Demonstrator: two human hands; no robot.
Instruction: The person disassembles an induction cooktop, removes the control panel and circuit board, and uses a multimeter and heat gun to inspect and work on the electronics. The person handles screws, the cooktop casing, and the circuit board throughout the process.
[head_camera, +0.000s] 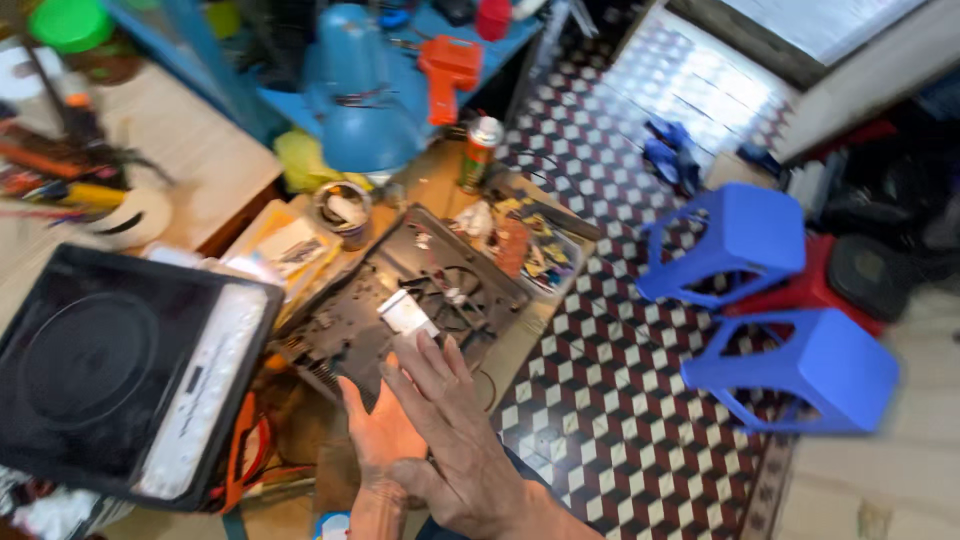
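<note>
My right hand (455, 430) lay open over my left hand (385, 435), fingers touching a small white block (405, 313), black plastic base (400, 300) on the tabletop (520, 345), nothing gripped

Glossy black glass tops the induction cooker (95, 365); at its three o'clock lies a matt black plastic base (400, 300). Smooth blue plastic stools (745, 240) stand on the patterned tile floor (600, 400).

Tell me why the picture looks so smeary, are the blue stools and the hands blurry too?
In the head view, motion blur smears nearly everything: the blue stools at the right edge streak most, the right hand and left hand are soft, and the black cooktop is a little sharper. Daylight glares off the patterned floor near the top.
</note>
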